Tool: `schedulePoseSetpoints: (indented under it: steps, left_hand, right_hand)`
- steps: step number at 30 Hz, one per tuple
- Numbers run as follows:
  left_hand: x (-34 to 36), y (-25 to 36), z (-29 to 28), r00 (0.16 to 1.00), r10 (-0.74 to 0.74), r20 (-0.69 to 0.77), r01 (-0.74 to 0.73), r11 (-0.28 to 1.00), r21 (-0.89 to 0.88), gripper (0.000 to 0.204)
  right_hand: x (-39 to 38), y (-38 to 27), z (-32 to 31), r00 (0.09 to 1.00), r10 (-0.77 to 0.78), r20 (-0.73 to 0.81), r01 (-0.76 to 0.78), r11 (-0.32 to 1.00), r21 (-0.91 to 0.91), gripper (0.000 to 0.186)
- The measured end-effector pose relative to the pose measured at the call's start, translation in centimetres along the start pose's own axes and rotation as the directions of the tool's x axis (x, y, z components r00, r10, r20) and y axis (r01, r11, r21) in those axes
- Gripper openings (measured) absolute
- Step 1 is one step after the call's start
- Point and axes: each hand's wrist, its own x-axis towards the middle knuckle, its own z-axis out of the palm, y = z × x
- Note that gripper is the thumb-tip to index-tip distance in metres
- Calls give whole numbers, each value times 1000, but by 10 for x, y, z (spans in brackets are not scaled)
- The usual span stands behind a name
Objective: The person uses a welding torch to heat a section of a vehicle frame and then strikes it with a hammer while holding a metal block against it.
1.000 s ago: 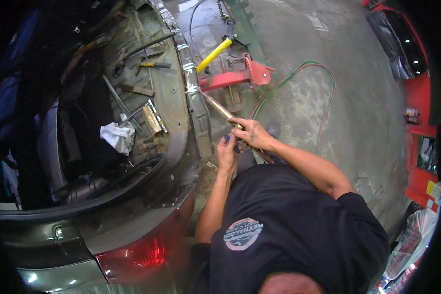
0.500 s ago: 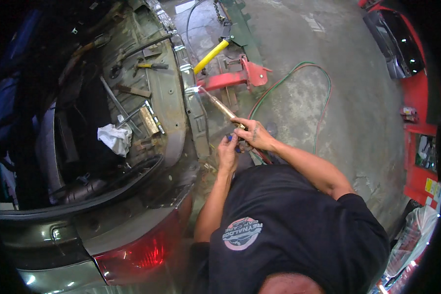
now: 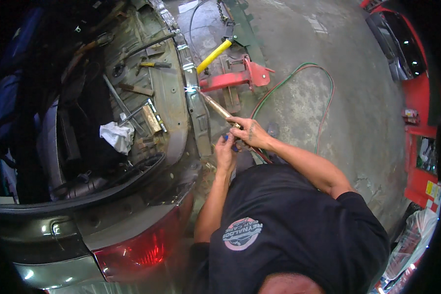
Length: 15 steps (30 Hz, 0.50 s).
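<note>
My right hand (image 3: 254,133) is closed around the brass body of a gas torch (image 3: 215,106), which slants up and to the left. Just below it, my left hand (image 3: 225,153) pinches at a blue valve knob (image 3: 236,147) on the torch's rear end. Its tip points at the bare metal sill (image 3: 197,115) along the car body's edge, where a small bluish-white glow shows. Whether the tip touches the metal is too small to tell. Red and green hoses (image 3: 301,68) loop over the floor behind my right hand and run back toward the torch.
A red steel clamp arm (image 3: 230,80) and a yellow bar (image 3: 214,56) stand beside the sill. Inside the car body lie a hammer (image 3: 155,64), a wooden block (image 3: 151,120), a white rag (image 3: 116,137) and metal bars. Nearer is a red tail light (image 3: 137,255).
The torch tip has shifted slightly left onto the sill, and the glow there looks bluer and brighter. Both hands keep their grip. The view has moved slightly.
</note>
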Motion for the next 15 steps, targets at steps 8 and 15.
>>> schedulePoseSetpoints:
  steps: [8, 15]
  left_hand:
    - [-1, -4, 9, 1000, -27, 12, 27, 999, -28, 26]
    - [-3, -5, 14, 999, -50, 20, 50, 999, -9, 26]
  right_hand:
    - [-5, 12, -3, 1000, 6, -21, -5, 999, 35, 56]
    - [-12, 9, -8, 998, 63, -7, -62, 996, 58, 58]
